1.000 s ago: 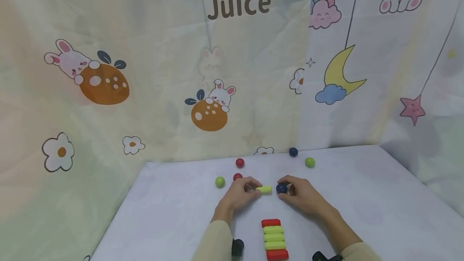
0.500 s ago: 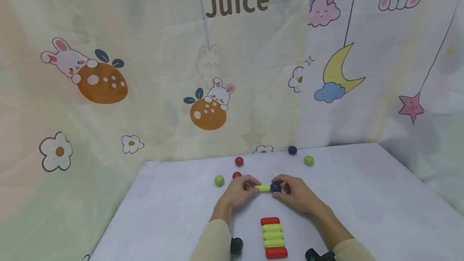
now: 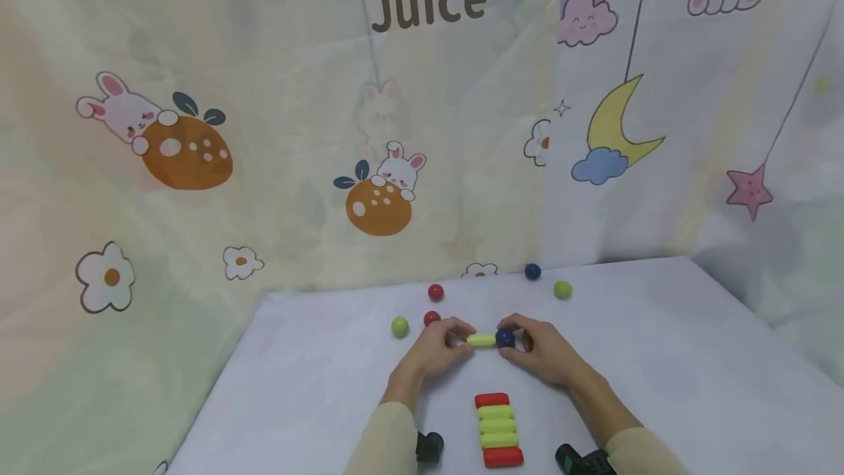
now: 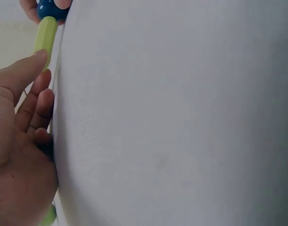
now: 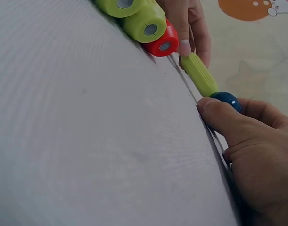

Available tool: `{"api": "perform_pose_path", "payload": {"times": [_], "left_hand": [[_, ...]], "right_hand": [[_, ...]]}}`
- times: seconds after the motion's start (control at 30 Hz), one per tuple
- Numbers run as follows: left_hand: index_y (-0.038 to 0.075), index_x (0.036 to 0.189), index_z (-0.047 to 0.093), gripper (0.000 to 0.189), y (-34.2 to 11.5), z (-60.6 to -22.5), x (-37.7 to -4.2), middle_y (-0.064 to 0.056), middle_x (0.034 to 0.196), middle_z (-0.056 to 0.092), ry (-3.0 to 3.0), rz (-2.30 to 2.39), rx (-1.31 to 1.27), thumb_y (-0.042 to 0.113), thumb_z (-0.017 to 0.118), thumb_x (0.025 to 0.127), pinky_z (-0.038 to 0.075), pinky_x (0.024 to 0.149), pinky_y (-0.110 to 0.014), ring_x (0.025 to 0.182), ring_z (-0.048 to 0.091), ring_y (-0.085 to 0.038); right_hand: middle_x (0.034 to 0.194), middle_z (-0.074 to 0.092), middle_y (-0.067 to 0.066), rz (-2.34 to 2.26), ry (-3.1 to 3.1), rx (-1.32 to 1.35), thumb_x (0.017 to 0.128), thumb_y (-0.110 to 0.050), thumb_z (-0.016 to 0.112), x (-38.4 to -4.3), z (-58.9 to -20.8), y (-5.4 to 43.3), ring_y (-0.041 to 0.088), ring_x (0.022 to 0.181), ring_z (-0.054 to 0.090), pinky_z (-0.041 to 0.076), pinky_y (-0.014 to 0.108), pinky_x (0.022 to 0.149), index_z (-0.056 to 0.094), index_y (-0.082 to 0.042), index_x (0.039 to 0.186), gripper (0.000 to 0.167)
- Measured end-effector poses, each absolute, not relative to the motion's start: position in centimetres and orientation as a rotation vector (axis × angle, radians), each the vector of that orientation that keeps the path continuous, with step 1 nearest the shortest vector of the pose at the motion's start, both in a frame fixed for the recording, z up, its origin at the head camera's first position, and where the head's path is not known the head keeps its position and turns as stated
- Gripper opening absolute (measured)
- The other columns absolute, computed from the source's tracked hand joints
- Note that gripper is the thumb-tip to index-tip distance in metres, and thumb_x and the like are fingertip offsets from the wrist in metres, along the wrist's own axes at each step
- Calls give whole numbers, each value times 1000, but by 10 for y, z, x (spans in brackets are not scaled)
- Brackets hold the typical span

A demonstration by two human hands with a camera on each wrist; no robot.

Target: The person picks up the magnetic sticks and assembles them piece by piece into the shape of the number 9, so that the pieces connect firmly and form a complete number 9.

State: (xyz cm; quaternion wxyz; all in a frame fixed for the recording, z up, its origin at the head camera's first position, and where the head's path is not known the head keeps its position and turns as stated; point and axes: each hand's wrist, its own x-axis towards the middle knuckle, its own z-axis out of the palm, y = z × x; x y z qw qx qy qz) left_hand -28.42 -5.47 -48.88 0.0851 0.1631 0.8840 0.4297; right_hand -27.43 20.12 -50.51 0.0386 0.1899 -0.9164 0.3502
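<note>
Between thumb and fingers my left hand (image 3: pixel 437 349) pinches one end of a yellow-green magnetic rod (image 3: pixel 482 340). The rod's other end touches a dark blue ball (image 3: pixel 505 339), which my right hand (image 3: pixel 542 349) holds between thumb and fingers. In the left wrist view the blue ball (image 4: pixel 52 10) sits against the tip of the rod (image 4: pixel 46 35). From the right wrist, the ball (image 5: pixel 227 100) and the ribbed rod (image 5: pixel 199 74) line up end to end.
Nearer on the white table (image 3: pixel 316 402) lies a row of red and yellow-green rods (image 3: pixel 498 426) side by side. Behind the hands are red balls (image 3: pixel 436 292), green balls (image 3: pixel 399 327) and another dark blue ball (image 3: pixel 532 271). A printed cloth (image 3: pixel 290 130) hangs behind the table.
My right hand has moved left with the blue ball, closing the gap to the rod; ball and rod now touch. The left hand keeps its pinch on the rod.
</note>
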Motion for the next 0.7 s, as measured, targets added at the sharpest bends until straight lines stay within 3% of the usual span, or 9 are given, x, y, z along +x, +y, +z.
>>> {"api": "perform_pose_path", "payload": {"times": [0.3,0.5,0.7], "left_hand": [[24,119,70,26,-65,-472,-284,12,102,65,2620,1142,535,20,75,94,54,90,-36,98,60,-11],[22,116,71,22,-68,-464,-287,10,101,65,2744,1003,616,15,72,94,54,86,-32,93,60,-9],[15,116,70,26,-71,-461,-292,-2,105,66,2894,973,705,16,77,91,52,81,-29,90,57,-14]], "right_hand": [[84,55,-7,1079,-2794,561,88,-28,83,-272,-511,197,10,73,48,41,24,64,67,-27,123,38],[86,55,-8,1073,-2788,564,88,-28,82,-274,-510,200,11,75,49,42,25,64,66,-28,123,38],[84,54,-8,1075,-2820,557,88,-29,82,-274,-510,200,11,75,49,42,25,65,66,-29,124,39]]}}
